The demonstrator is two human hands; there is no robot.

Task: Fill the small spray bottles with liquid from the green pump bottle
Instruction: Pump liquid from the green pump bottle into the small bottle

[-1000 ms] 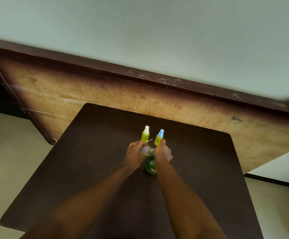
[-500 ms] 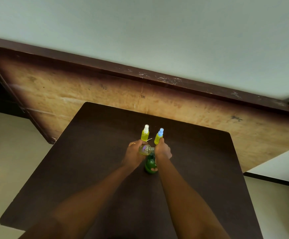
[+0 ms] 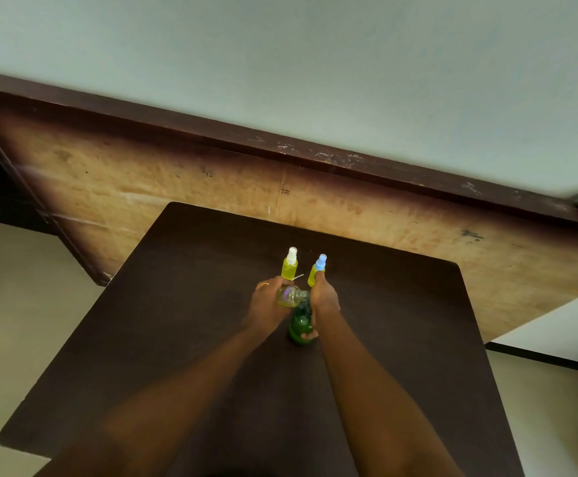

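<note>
The fingers [image 3: 275,283] of the left hand [image 3: 267,306] are curled round a small clear bottle [image 3: 289,297]. They hold it tipped on its side, with its mouth turned toward the right hand [image 3: 323,297]. A ring shows on one of these fingers. The right hand grips the green pump bottle [image 3: 299,327] from the side. A fingertip wraps round the bottle's lower body, and one finger points up and away, overlapping the blue-capped spray bottle [image 3: 318,268]. The pump's spout is at the clear bottle's mouth, but whether they touch cannot be told.

The green pump bottle stands on the dark table [image 3: 177,339], just below and between the two hands. Both hands work near the table's middle, well apart from its left, right and far edges. A wide stretch of table top lies on either side of the forearms.

Just beyond the knuckles stand the blue-capped spray bottle and the white-capped spray bottle [image 3: 290,266]. Both are upright and hold yellow liquid, and they stand near each other but apart. Behind the far edge a worn wooden board [image 3: 143,187] leans against the pale wall [image 3: 280,63]. Light floor [image 3: 12,287] shows past the left edge.
</note>
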